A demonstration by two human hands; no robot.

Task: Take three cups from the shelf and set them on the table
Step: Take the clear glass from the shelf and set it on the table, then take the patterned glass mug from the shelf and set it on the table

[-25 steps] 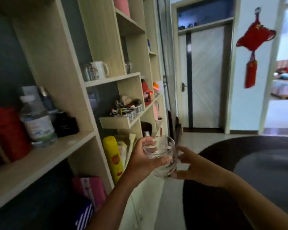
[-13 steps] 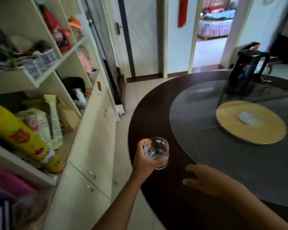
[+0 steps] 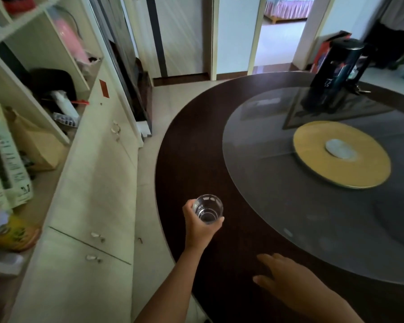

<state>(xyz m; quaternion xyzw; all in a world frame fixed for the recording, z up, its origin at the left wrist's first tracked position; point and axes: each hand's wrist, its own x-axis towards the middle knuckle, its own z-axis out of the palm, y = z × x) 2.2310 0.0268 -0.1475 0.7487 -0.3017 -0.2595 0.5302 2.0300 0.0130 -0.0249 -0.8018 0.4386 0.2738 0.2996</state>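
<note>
My left hand (image 3: 200, 226) grips a clear glass cup (image 3: 208, 209) upright, just over the near left edge of the round dark table (image 3: 196, 148). Whether the cup's base touches the wood I cannot tell. My right hand (image 3: 287, 279) hovers flat with fingers spread over the table's near rim, holding nothing. The pale wooden shelf (image 3: 28, 26) stands on my left; no other cups show in its visible compartments.
A glass turntable (image 3: 278, 183) covers the table's middle, with a yellow disc (image 3: 317, 164) at its centre and a black kettle (image 3: 336, 75) behind. A low cabinet (image 3: 91, 183) runs under the shelf, leaving a narrow floor strip (image 3: 149, 206). Packets and a brown bag (image 3: 33, 145) fill the shelf.
My view swung from the shelf down to the table. My left hand carried the cup from beside the shelf to over the table's edge; my right hand left the cup and dropped lower.
</note>
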